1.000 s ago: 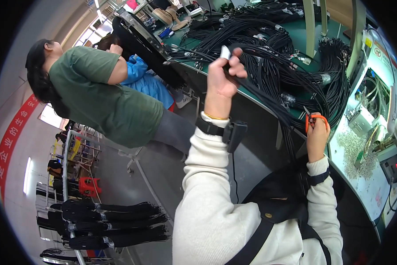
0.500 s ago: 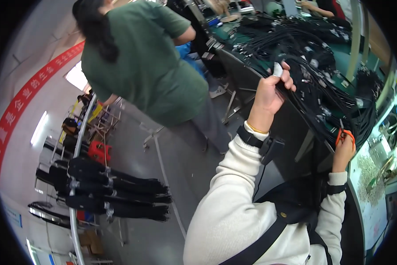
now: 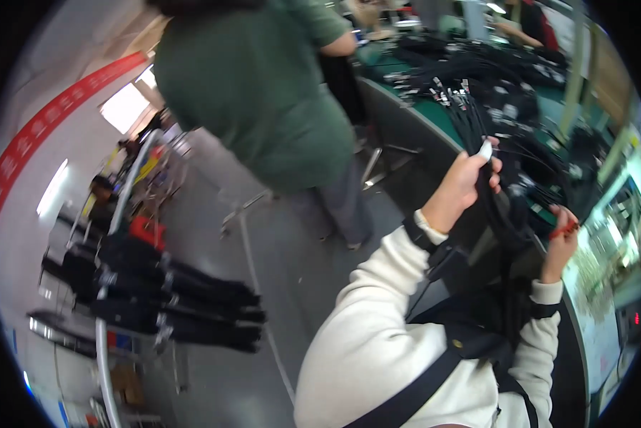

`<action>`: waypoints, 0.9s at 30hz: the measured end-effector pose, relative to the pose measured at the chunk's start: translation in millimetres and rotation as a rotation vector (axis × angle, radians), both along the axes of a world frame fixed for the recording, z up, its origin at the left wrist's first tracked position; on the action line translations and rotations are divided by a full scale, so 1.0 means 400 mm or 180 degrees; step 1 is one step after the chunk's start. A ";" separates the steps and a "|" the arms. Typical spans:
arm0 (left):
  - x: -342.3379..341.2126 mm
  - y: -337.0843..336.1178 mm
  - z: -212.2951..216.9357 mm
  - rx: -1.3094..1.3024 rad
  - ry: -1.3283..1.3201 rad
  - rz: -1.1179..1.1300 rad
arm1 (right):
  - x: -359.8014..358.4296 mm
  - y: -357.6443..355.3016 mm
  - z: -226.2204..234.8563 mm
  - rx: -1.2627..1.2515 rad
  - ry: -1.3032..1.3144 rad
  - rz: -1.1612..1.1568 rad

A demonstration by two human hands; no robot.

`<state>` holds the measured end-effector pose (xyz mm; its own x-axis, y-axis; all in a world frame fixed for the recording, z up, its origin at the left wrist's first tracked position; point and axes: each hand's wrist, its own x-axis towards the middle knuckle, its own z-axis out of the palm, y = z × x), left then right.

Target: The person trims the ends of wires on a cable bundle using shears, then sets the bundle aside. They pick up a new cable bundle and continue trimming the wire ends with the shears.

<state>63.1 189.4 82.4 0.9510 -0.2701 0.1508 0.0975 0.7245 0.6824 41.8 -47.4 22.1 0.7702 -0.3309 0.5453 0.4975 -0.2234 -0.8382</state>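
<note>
A bundle of black cables [image 3: 464, 121] with small light connectors at its upper end is gripped by my left hand [image 3: 464, 182]. A white covering wraps that hand's thumb, and the cables hang below it toward the table's near edge. My right hand [image 3: 561, 250], lower and to the right, is closed around orange-handled snips [image 3: 566, 229]; their blades are blurred. Just past both hands, more black cables with pale connectors [image 3: 509, 110] are heaped on the green tabletop [image 3: 434, 114].
A person in a green shirt [image 3: 253, 100] stands at the left of the table. A metal rail [image 3: 105, 357] holds hanging black cable bundles [image 3: 206, 307]. At right is a white worktop [image 3: 597, 335] with scattered bits and equipment. Another person's arm [image 3: 518, 33] shows at the far side.
My left hand has moved right and slightly down; the cable bundle now stands raised out of the heap in its grip. My right hand still holds the snips. The view has shifted.
</note>
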 end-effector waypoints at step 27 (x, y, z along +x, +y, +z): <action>-0.187 -0.230 0.069 0.1928 -0.0722 -0.1121 | -0.246 0.007 0.084 0.0904 0.0774 0.1843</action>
